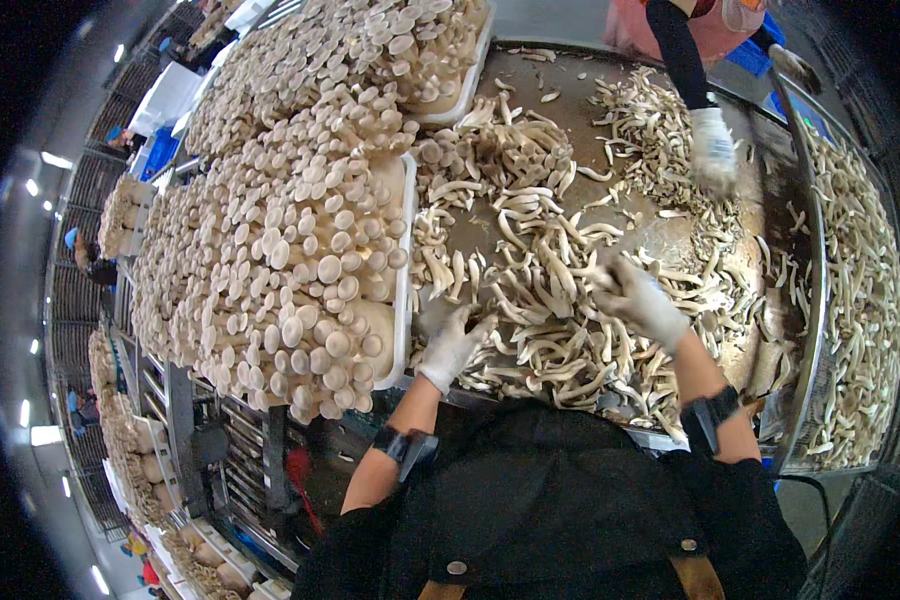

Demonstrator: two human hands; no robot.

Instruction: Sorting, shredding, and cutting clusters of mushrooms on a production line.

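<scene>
Loose pale mushrooms [560, 265] with long stems lie heaped on a metal table in front of me. My left hand [453, 348], in a white glove, is at the heap's near left edge with thumb and fingers apart; I see nothing held in it. My right hand [648, 303], gloved too, reaches over the right part of the heap. Its fingers are smeared by motion among the stems, so any grip is hidden. Left of my hands stands a white tray [407, 250] packed with upright clusters of round-capped mushrooms [290, 270].
Across the table, a co-worker's gloved hand [712, 150] is over a pile of small mushroom pieces [660, 130]. A second tray [470, 75] of clusters stands at the far left. Beyond a metal rail [820, 250] on the right lies a bed of loose mushrooms [855, 320].
</scene>
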